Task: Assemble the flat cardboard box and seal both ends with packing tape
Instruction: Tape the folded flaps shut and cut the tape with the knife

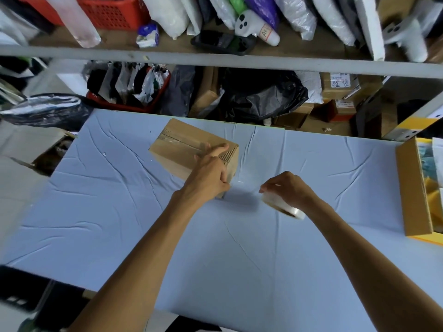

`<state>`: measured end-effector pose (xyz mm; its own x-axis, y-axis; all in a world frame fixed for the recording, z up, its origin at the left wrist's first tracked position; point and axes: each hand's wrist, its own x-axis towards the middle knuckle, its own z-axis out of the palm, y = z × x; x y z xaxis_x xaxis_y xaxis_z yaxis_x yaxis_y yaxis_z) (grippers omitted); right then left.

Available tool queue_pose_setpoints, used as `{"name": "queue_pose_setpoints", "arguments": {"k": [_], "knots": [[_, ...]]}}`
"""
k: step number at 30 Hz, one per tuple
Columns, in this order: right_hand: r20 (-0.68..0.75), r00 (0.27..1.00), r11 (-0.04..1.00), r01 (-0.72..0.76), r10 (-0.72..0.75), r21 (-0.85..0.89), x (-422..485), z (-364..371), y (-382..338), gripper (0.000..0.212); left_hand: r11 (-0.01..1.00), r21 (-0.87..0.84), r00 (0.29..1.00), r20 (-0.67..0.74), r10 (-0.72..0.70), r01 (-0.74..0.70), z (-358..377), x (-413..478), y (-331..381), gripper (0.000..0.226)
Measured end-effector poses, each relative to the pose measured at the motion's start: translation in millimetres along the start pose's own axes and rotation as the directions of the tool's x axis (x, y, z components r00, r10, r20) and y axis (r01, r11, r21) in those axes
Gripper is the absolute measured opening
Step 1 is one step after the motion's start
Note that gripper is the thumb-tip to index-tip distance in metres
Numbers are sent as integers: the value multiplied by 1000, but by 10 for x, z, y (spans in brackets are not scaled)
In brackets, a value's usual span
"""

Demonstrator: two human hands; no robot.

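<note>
Wrinkled blue tabletop (119, 212) carried the taped cardboard box (182, 149) toward twelve o'clock, and an open carton (412, 188) sat at three o'clock.

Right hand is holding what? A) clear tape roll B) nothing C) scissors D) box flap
A: the right hand grips a clear tape roll, while the left hand presses on the cardboard box.
</note>
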<state>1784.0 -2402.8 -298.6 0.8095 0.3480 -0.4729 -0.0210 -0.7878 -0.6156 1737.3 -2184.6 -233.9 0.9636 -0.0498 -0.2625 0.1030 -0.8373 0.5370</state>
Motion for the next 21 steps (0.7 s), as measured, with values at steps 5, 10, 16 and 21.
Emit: {"name": "queue_pose_setpoints", "arguments": {"k": [5,10,16,21], "knots": [[-24,999,996,33,-35,-85,-15,-23,-76,20,992,-123,1000,-30,0,-4,-37,15,-52,27],[-10,995,994,102,-102,44,-66,22,-25,23,989,-146,977,-214,-16,-16,45,90,5,32],[-43,991,982,130,-126,136,-125,5,-36,23,999,-29,948,-319,5,-15,286,114,-19,32],[-25,987,981,162,-160,102,-124,-10,-64,23,1000,9,957,-291,2,1,266,147,52,44]]}}
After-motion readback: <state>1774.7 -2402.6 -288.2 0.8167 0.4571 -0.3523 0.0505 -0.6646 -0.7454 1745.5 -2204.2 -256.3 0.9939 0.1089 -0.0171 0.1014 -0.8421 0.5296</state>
